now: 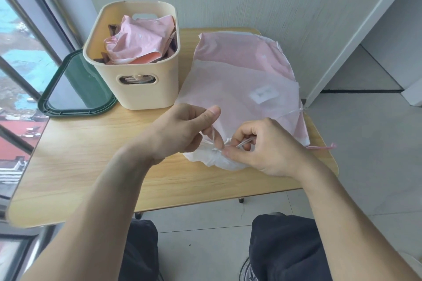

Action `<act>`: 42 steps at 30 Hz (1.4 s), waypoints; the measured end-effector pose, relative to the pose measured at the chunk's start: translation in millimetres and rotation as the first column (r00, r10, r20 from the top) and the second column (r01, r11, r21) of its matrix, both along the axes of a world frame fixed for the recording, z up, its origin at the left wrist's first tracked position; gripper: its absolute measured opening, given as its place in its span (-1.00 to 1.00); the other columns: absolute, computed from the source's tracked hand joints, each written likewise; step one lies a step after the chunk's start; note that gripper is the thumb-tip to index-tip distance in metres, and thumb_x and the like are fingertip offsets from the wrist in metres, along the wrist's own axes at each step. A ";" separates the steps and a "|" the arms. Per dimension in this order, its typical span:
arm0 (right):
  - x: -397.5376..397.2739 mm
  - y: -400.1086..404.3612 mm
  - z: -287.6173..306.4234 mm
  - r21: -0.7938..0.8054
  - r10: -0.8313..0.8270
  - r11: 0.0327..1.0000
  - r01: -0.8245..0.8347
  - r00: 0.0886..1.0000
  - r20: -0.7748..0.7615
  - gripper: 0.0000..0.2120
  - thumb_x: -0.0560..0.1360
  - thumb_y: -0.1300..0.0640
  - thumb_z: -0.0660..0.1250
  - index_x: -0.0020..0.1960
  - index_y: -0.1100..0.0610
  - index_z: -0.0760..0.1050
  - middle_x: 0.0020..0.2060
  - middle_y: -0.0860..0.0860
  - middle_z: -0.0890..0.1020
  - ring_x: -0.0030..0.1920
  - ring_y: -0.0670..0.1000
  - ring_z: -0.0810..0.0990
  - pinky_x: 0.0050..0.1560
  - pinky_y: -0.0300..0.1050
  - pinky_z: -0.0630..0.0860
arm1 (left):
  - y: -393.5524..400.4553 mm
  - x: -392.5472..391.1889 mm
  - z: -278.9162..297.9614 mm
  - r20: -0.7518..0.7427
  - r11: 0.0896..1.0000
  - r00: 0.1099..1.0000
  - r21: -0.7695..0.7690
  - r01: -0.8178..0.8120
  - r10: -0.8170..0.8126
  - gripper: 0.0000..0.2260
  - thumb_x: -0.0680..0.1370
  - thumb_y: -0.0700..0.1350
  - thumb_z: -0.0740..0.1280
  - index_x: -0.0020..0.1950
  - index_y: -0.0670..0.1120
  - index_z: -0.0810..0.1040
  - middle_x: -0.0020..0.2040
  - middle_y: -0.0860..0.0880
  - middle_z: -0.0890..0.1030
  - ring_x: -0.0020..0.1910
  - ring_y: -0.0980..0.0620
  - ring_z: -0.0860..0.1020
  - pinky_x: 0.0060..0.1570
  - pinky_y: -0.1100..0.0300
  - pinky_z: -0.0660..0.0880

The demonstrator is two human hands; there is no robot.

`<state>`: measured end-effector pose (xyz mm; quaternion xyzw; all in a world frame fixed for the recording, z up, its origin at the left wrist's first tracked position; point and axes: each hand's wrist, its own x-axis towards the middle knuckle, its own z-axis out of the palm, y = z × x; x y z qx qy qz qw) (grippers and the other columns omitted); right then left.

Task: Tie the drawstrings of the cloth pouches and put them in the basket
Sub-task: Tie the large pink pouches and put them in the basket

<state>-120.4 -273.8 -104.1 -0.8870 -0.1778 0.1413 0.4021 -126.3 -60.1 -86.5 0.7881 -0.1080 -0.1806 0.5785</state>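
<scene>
Under your hands lies a pale pink pouch (239, 80) with white drawstrings (211, 141); beyond your left hand (182, 130), a cream basket (146, 89) beside a dark green lid (75, 89).

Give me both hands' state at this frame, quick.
Left hand: closed, pinching the thin white drawstring of the pale pink cloth pouch.
Right hand: closed, pinching the same drawstring at the pouch's gathered mouth.

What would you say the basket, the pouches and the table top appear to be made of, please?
The basket looks like moulded plastic, cream and matt: smooth walls, rounded corners, cut-out handles. The pouches seem to be thin non-woven or light cloth, pale pink and white, since they crumple softly and let light through. The table top shows light wood grain with a flat sheen, perhaps laminate rather than solid wood.
</scene>
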 end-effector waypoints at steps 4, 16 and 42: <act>0.3 0.7 -2.0 -0.054 0.021 0.998 -0.021 1.000 -0.008 -0.74 0.45 -0.18 0.49 -0.16 0.02 0.63 -0.28 -0.03 0.68 -0.27 -0.08 0.59 -0.21 -0.17 0.52 | -7.6 -1.3 -5.2 -0.082 0.998 0.996 -0.052 0.020 -0.024 -0.61 0.69 0.04 0.09 -0.19 -0.20 0.39 -0.34 -0.10 0.44 -0.51 0.05 0.23 -0.50 0.30 0.20; 5.6 3.8 1.6 0.200 -0.006 0.979 0.026 0.995 -0.097 -0.43 0.60 -0.22 0.10 -0.33 0.24 0.33 -0.44 0.07 0.24 -0.38 0.17 0.20 -0.31 0.06 0.19 | -19.5 -0.6 -11.0 0.026 0.991 0.999 0.131 0.035 -0.039 -0.65 0.62 0.04 0.31 -0.28 -0.13 0.59 -0.48 0.01 0.46 -0.52 0.10 0.32 -0.48 0.33 0.27; 6.0 -6.3 5.0 0.207 -0.003 0.978 -0.025 0.991 0.134 -0.76 0.27 -0.19 0.42 -0.21 -0.04 0.60 -0.26 -0.13 0.40 -0.28 -0.07 0.30 -0.22 -0.22 0.31 | -22.2 2.7 -10.4 -0.169 0.990 0.985 -0.138 0.019 -0.043 -0.72 0.57 -0.10 0.28 -0.30 -0.20 0.52 -0.42 -0.03 0.18 -0.50 0.07 0.12 -0.54 0.29 0.12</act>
